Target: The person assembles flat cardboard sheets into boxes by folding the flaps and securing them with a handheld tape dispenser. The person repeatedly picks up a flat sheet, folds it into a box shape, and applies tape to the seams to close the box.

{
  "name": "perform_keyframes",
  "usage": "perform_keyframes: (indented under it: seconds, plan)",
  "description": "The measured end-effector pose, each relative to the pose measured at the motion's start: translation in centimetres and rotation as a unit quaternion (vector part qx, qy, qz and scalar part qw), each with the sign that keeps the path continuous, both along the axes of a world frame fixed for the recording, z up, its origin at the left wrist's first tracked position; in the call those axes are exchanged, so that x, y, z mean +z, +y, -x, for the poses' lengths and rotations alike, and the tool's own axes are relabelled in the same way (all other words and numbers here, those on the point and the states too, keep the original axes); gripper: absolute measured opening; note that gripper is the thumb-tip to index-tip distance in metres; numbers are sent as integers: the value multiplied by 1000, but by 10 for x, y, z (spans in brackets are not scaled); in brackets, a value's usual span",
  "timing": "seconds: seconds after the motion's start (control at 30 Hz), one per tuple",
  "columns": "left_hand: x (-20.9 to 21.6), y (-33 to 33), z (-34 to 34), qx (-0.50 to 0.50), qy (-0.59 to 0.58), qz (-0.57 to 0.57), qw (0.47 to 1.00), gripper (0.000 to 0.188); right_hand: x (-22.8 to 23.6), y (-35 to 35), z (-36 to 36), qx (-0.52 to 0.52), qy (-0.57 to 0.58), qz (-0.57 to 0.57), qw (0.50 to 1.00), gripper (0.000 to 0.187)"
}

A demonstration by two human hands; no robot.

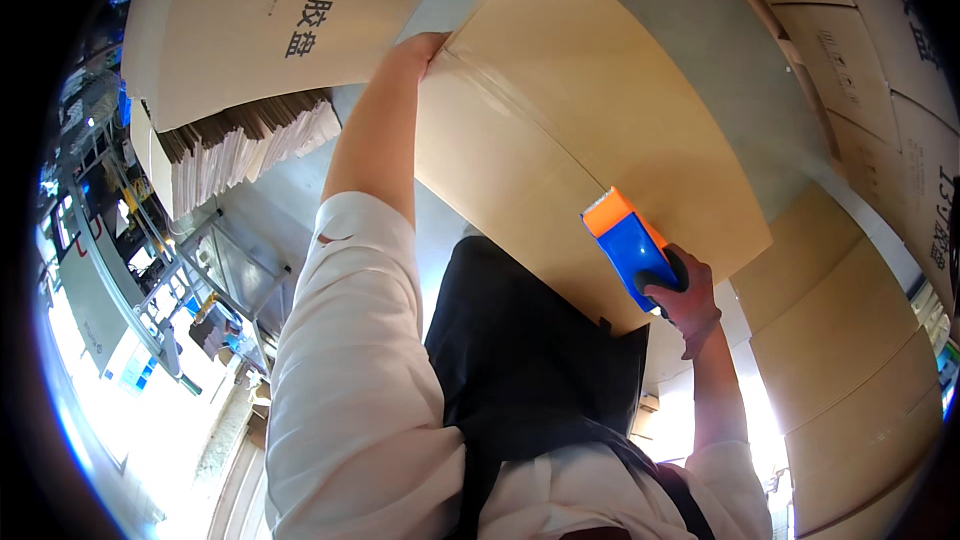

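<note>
A plain brown cardboard box [590, 90] lies in front of me, a seam running across its top face. My left hand [425, 48] is closed at the box's far left edge, its fingertips hidden behind the cardboard. On the near right, my right hand [690, 295], in a dark reddish glove, is wrapped round the black grip of a blue and orange tape dispenser [628, 248]. The dispenser's orange head is over the near end of the seam; whether it touches the cardboard I cannot tell.
A stack of flat cardboard sheets [250, 145] stands at the far left, under a large printed carton panel [240, 30]. Printed cartons [850, 70] line the far right, with plain cartons [840, 340] nearer. A metal frame [230, 265] is at left. My dark apron [530, 340] hangs against the box's near edge.
</note>
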State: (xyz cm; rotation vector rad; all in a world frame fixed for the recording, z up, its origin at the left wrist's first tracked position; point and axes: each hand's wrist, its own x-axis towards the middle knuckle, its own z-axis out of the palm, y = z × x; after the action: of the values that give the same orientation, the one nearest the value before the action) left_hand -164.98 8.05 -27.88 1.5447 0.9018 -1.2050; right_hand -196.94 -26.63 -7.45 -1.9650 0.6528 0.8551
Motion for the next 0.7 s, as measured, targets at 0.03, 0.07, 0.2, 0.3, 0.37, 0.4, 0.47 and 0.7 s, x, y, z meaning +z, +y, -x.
perform_keyframes:
  seconds: [0.03,0.07,0.2,0.3,0.37,0.4,0.47,0.7]
  plan:
    - [-34,30,4,-77,-65,-194,976,34,4,2,-3,18,0,-4,1000,66]
    - [-70,81,13,-139,-119,-389,903,35,6,5,-6,48,-4,-15,999,67]
    - [-22,57,-5,-55,-342,-376,859,44,-5,-4,-1,12,5,-21,1000,67]
    - [52,25,23,-109,-432,-206,871,57,-2,0,-3,12,-17,2,1000,65]
    - [76,-3,44,-238,-374,-183,878,64,-5,0,3,23,-38,-4,999,63]
    - [79,-6,45,-241,-347,-192,886,67,-4,2,4,20,-36,-8,999,62]
    - [73,-12,39,-247,-295,-205,900,74,-3,5,0,12,-31,-12,999,60]
    - [53,-11,23,-192,-216,-66,955,74,-4,0,-4,-30,-11,-55,998,56]
